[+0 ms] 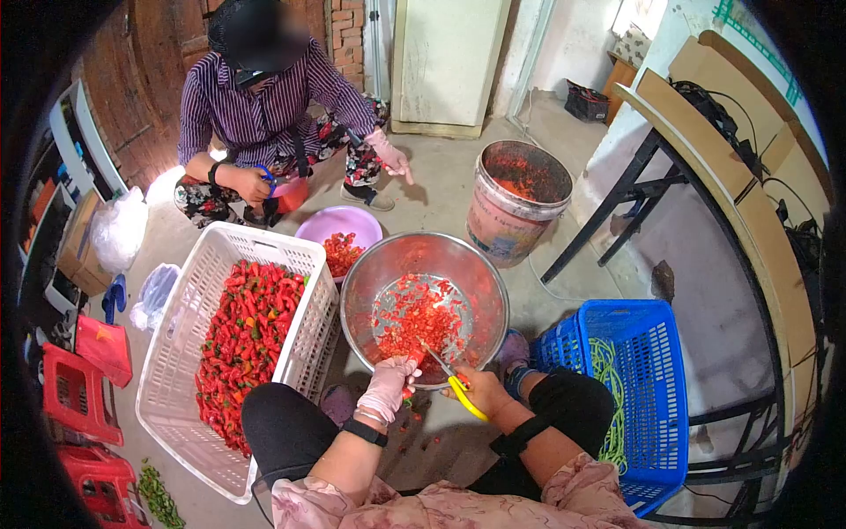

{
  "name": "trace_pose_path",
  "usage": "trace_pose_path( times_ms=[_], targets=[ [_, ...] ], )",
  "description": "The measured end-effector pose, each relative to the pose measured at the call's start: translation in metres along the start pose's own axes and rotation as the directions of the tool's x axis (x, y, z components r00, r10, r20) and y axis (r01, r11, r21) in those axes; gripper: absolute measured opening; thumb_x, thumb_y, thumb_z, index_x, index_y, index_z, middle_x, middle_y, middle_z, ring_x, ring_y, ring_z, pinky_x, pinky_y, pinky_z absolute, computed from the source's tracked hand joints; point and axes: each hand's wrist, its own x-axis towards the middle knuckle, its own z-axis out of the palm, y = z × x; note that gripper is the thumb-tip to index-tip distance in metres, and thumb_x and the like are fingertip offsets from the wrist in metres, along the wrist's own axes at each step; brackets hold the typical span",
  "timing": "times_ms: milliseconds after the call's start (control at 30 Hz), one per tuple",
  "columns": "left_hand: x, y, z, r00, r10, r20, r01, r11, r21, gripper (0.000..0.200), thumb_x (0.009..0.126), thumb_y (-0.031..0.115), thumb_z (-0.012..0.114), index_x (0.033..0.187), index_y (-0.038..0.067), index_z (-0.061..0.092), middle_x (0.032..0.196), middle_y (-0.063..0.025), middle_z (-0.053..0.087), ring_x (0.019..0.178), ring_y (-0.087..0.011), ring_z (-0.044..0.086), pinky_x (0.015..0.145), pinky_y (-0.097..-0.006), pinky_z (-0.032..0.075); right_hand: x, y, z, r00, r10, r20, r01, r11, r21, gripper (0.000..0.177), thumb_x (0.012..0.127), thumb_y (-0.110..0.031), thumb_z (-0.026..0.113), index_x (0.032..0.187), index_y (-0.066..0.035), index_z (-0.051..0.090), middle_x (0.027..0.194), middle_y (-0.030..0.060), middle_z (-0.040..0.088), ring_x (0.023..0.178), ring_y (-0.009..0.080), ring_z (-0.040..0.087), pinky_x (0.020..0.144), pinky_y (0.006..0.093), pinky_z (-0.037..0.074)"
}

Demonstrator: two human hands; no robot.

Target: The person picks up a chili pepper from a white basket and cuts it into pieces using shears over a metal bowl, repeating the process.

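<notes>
A large steel bowl (352, 304) stands in front of me with chopped red pepper (419, 322) spread over its bottom. At its near rim my left hand (389, 388), in a pale thin glove, is closed around a red pepper (408, 375), mostly hidden by the fingers. My right hand (480, 392) grips yellow-handled scissors (464, 394), whose blades reach over the rim beside the pepper. Left of the bowl, a white plastic crate (172, 353) is filled with whole red peppers (247, 335).
Opposite crouches a co-worker (273, 115) with blue-handled scissors (269, 181), by a purple basin (357, 220) of cut pepper. A stained bucket (511, 216) stands behind the bowl. At right are a blue basket (656, 414) and a table (731, 212); red stools (79, 392) stand left.
</notes>
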Motion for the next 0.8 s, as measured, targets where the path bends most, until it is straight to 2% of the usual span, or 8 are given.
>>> trace_pose_path(
  times_ms=[67,167,233,400,467,600,667,800],
  targets=[
    [0.0,-0.001,0.0,1.0,-0.008,-0.008,0.007,0.995,-0.1,0.008,0.086,0.01,0.054,0.085,0.003,0.057,0.069,-0.0057,0.058,0.05,-0.0095,0.046,0.041,-0.0218,0.038,0.0,0.004,0.003,0.997,-0.041,-0.066,0.045,0.997,0.062,0.051,0.077,-0.04,0.064,0.106,-0.001,0.048,0.085,0.0184,0.06,0.081,0.0295,0.061,0.07,0.0361,0.046],
    [0.004,-0.004,0.002,1.0,0.019,-0.011,-0.021,0.981,-0.193,0.008,0.087,0.009,0.052,0.085,0.002,0.056,0.073,-0.0082,0.059,0.052,-0.0106,0.047,0.043,-0.0231,0.04,0.0,-0.003,0.005,0.998,0.019,0.058,-0.03,0.98,0.197,0.051,0.078,-0.04,0.063,0.108,-0.001,0.047,0.089,0.0187,0.059,0.083,0.0291,0.06,0.072,0.0357,0.046],
    [0.004,-0.005,0.003,0.999,0.028,0.017,-0.024,0.977,-0.21,0.009,0.087,0.009,0.052,0.085,0.001,0.056,0.073,-0.0084,0.06,0.052,-0.0108,0.047,0.044,-0.0234,0.041,-0.005,-0.015,0.005,0.999,0.002,0.04,-0.003,1.0,0.018,0.051,0.079,-0.039,0.062,0.109,-0.001,0.047,0.094,0.019,0.058,0.086,0.03,0.059,0.073,0.0358,0.046],
    [0.008,-0.009,0.001,0.996,0.059,0.071,-0.036,0.957,-0.288,0.011,0.087,0.009,0.051,0.083,0.0,0.055,0.073,-0.0083,0.06,0.053,-0.0113,0.047,0.047,-0.0234,0.042,-0.007,-0.028,0.002,0.998,0.066,0.021,-0.067,0.998,0.013,0.052,0.077,-0.042,0.064,0.107,-0.003,0.048,0.082,0.0192,0.06,0.076,0.0328,0.06,0.067,0.038,0.047],
    [0.008,-0.008,0.001,0.995,0.043,0.095,-0.008,0.938,-0.347,0.012,0.087,0.008,0.05,0.082,-0.001,0.056,0.071,-0.0078,0.059,0.052,-0.0116,0.047,0.048,-0.0234,0.042,-0.006,-0.022,0.008,0.996,0.039,-0.076,-0.043,0.998,-0.044,0.051,0.075,-0.042,0.066,0.103,-0.003,0.051,0.076,0.0187,0.06,0.071,0.0324,0.061,0.063,0.0376,0.048],
    [0.008,-0.006,-0.003,0.993,0.101,0.062,-0.086,0.972,-0.217,0.012,0.087,0.006,0.049,0.078,0.0,0.055,0.068,-0.0072,0.057,0.051,-0.0121,0.047,0.046,-0.0242,0.042,-0.004,-0.014,0.006,0.994,-0.029,-0.101,0.022,0.997,-0.075,0.047,0.074,-0.039,0.068,0.099,-0.002,0.054,0.076,0.018,0.06,0.07,0.0305,0.062,0.062,0.0359,0.048],
    [0.003,-0.002,0.0,0.992,0.129,-0.005,-0.129,0.986,-0.105,0.015,0.087,0.005,0.049,0.074,0.0,0.054,0.066,-0.0066,0.056,0.05,-0.0121,0.047,0.044,-0.0243,0.041,-0.003,-0.01,0.004,0.986,-0.115,-0.123,0.122,0.991,0.058,0.045,0.073,-0.037,0.07,0.097,-0.002,0.056,0.077,0.0172,0.06,0.07,0.0287,0.062,0.062,0.0345,0.048],
    [-0.002,0.001,0.005,0.989,0.133,-0.066,-0.136,0.989,-0.052,0.018,0.087,0.006,0.049,0.07,0.001,0.053,0.063,-0.006,0.055,0.048,-0.012,0.046,0.04,-0.0242,0.04,-0.002,-0.008,0.002,0.982,-0.149,-0.114,0.149,0.989,-0.01,0.044,0.073,-0.034,0.071,0.099,-0.001,0.056,0.077,0.0168,0.06,0.07,0.0279,0.062,0.062,0.0332,0.048]
  ],
)
